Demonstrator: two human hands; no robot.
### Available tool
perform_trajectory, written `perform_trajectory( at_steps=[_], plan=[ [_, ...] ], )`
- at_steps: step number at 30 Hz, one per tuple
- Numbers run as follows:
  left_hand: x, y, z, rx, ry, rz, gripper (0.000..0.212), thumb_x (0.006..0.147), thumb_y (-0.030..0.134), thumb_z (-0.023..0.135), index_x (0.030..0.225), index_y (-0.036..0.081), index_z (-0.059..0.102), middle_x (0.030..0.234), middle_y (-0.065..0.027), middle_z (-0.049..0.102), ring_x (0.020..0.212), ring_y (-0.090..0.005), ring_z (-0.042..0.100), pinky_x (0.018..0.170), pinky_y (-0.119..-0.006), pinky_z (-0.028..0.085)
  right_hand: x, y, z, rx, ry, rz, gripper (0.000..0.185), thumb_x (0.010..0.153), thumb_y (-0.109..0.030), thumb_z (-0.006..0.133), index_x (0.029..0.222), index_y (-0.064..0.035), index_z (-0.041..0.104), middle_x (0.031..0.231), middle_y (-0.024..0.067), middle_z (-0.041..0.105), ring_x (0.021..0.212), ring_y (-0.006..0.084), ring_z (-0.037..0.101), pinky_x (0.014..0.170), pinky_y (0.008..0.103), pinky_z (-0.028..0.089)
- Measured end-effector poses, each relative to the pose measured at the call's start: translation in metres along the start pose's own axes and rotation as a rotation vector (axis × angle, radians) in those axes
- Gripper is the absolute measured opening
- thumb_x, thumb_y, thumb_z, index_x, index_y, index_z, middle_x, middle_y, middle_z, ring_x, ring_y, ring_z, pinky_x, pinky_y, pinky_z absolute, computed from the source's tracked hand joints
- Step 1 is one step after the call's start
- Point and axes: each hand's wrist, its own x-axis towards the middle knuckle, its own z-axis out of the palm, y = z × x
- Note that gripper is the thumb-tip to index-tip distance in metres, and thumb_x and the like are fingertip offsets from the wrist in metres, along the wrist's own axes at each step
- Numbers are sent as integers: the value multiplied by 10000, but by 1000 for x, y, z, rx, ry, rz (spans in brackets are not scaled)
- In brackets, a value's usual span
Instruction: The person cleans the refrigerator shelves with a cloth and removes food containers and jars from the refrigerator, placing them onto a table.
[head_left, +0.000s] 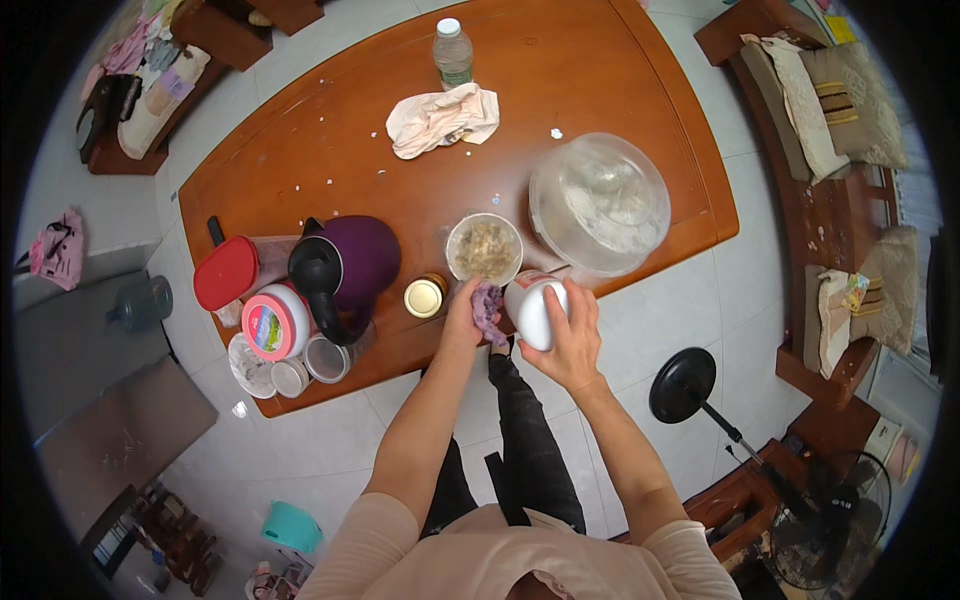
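My left hand (466, 311) holds a wet-looking purple and white cloth or scrubber (487, 311) near the table's front edge. In my right hand (570, 330) is a white plastic bottle or canister (536, 311), its rounded white end towards me. Just beyond my hands a white bowl (485, 247) holds a lumpy beige material. A gold-lidded glass jar (424, 297) stands left of my left hand. To the right of the bowl lies a large translucent plastic tub (600, 204), seemingly tilted.
The wooden table (510, 67) bears a purple and black kettle (352, 262), a red-lidded container (225, 273), a pink-lidded tub (271, 327) and several plastic containers at left. A crumpled cloth (442, 120) and a clear bottle (453, 56) sit at the back. A fan (832, 510) stands right.
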Motion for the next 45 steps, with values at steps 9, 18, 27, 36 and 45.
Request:
perform_trajectory(
  at_steps=[9,18,27,36,45],
  plan=[
    [13,51,47,177,131,531,437,708,98,641,1113,58,482,1007,-85,554,885,-187,551,734,-302,468,58,0,57,-30,-8,-120,773,515,-228,719,1222,-82,446,1260,192,394,1113,418,382,928,494,355],
    [-184,27,-58,-120,90,447,305,797,143,651,1056,58,515,850,-39,553,706,-97,566,573,-234,468,57,1,48,-396,-145,-189,858,677,-300,708,1371,-71,258,1406,184,251,1273,394,249,1041,437,251],
    [-334,14,-287,-718,190,424,212,852,295,575,827,112,469,674,-34,538,450,-120,461,388,-269,387,-21,-155,72,-120,-113,-456,441,784,-54,542,1218,-20,469,1166,207,506,1076,344,486,933,384,378],
    [-457,81,-487,-917,50,950,191,847,280,572,890,98,532,809,-44,590,701,-153,577,607,-310,477,-195,-553,206,263,-929,-1081,483,701,-180,673,1131,-28,516,1189,174,504,1027,346,533,845,385,456],
    [-550,110,-641,-1139,78,1223,246,869,264,524,1005,61,545,972,-95,597,892,-228,578,791,-380,474,-252,-739,320,407,-1261,-1144,576,702,-156,675,1213,-45,433,1108,153,546,868,255,619,618,317,524]
  ],
)
